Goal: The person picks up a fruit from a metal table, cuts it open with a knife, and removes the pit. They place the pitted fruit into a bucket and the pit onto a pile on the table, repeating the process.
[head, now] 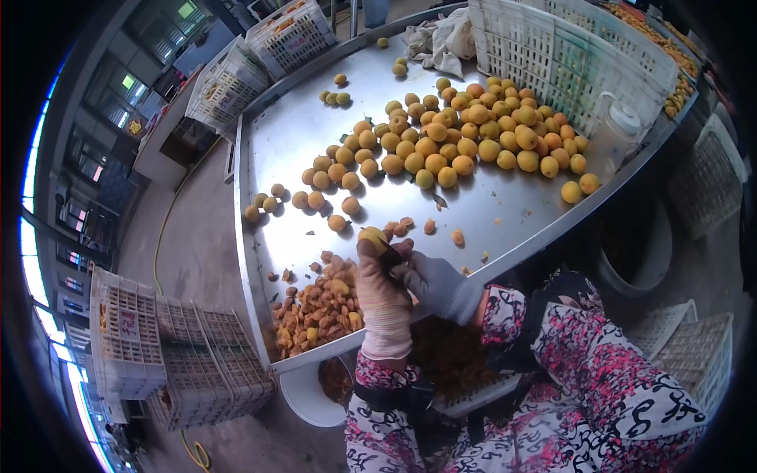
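My left hand (pixel 381 290), in a pale knitted glove with stained fingers, grips a yellow apricot (pixel 372 237) above the front of a metal table (pixel 508 216). Close against it is my right hand (pixel 434 282) in a grey glove. Its fingers are closed around a small dark tool (pixel 388 255), perhaps a knife, that meets the fruit; the hands hide most of it. Left of my hands lies a heap of apricot pits (pixel 316 304) with bits of flesh. A few loose pits (pixel 399 227) rest just beyond my fingers. Whole apricots (pixel 437 131) spread across the table farther back.
White plastic crates (pixel 568 65) stand at the table's back right, beside a lidded clear jar (pixel 615 133) and a crumpled cloth (pixel 440 41). A white bucket (pixel 313 393) sits below the front edge. Stacked crates (pixel 201 355) are on the floor at left. The table has a raised rim (pixel 239 177).
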Demonstrator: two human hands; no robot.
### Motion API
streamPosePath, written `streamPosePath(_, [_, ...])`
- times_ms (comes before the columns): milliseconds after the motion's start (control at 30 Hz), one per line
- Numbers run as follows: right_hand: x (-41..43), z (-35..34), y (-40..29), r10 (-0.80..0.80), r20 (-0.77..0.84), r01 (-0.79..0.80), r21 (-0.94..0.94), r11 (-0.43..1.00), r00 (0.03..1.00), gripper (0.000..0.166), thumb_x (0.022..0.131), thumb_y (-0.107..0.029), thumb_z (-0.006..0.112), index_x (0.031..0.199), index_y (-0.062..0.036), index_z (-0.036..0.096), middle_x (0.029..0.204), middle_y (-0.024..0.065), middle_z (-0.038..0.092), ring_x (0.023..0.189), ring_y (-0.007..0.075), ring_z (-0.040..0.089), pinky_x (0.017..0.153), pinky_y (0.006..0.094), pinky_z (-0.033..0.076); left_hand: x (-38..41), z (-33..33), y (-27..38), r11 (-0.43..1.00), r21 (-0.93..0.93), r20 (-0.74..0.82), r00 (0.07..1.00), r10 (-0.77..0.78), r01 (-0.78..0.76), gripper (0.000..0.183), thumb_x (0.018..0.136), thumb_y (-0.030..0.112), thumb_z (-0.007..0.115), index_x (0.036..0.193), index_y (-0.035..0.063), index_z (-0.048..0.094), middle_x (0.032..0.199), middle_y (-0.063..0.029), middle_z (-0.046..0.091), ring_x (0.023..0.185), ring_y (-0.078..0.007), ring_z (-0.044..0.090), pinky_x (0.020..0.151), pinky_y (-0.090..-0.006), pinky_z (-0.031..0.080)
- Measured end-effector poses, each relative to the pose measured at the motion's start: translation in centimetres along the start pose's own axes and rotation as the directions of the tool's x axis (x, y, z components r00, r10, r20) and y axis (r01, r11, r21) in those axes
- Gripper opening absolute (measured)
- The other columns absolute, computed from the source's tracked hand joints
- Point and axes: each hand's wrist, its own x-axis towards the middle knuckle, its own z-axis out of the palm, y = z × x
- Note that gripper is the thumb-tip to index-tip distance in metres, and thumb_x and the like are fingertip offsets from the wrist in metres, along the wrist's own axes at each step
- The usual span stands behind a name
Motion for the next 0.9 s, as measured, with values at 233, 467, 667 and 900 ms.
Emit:
streamPosePath(233, [0.5,-1.6,-0.2,0.024,0.081,-0.014,-0.111,0.994,0.996,0.024,0.092,-0.025,0.051,0.097,-0.0021,0.053,0.075,0.0198,0.061,0.074,0.0382,0.061,0.060,0.0418,0.046,0.7,-0.8,1.6,0.941,0.284,0.091,0.982,0.163,-0.182,0.043,0.085,0.038,0.063,0.107,0.0026,0.056,0.095,-0.0063,0.062,0.085,-0.0190,0.060,0.077,-0.0321,0.049])
streamPosePath(467, [0.2,-0.8,-0.5,0.063,0.083,-0.030,-0.353,0.935,0.995,0.031,0.092,-0.035,0.050,0.096,-0.0039,0.048,0.072,0.0193,0.060,0.070,0.0398,0.059,0.058,0.0451,0.045,-0.7,0.1,1.7,1.000,0.021,0.015,1.000,-0.003,0.003,0.036,0.089,0.033,0.055,0.107,0.0013,0.055,0.090,-0.0082,0.059,0.083,-0.0179,0.056,0.074,-0.0266,0.045])
streamPosePath(667, [0.6,-0.9,-0.5,0.150,0.137,-0.105,-0.287,0.952,0.979,0.038,0.092,-0.040,0.048,0.106,-0.0042,0.050,0.074,0.0195,0.062,0.072,0.0388,0.060,0.062,0.0463,0.047,-0.4,1.0,1.4,1.000,0.025,-0.093,0.996,0.013,-0.011,0.036,0.089,0.035,0.056,0.104,0.0029,0.056,0.086,-0.0081,0.060,0.075,-0.0182,0.058,0.065,-0.0281,0.048])
streamPosePath(900, [0.1,0.8,0.3,0.114,0.039,-0.119,0.156,0.980,0.993,0.032,0.093,-0.029,0.049,0.104,0.0002,0.057,0.084,0.0200,0.063,0.082,0.0358,0.062,0.072,0.0408,0.048,0.4,0.0,-0.2,0.983,0.155,-0.128,0.985,0.119,-0.099,0.035,0.090,0.036,0.057,0.105,0.0042,0.056,0.088,-0.0061,0.060,0.077,-0.0169,0.058,0.068,-0.0293,0.049])
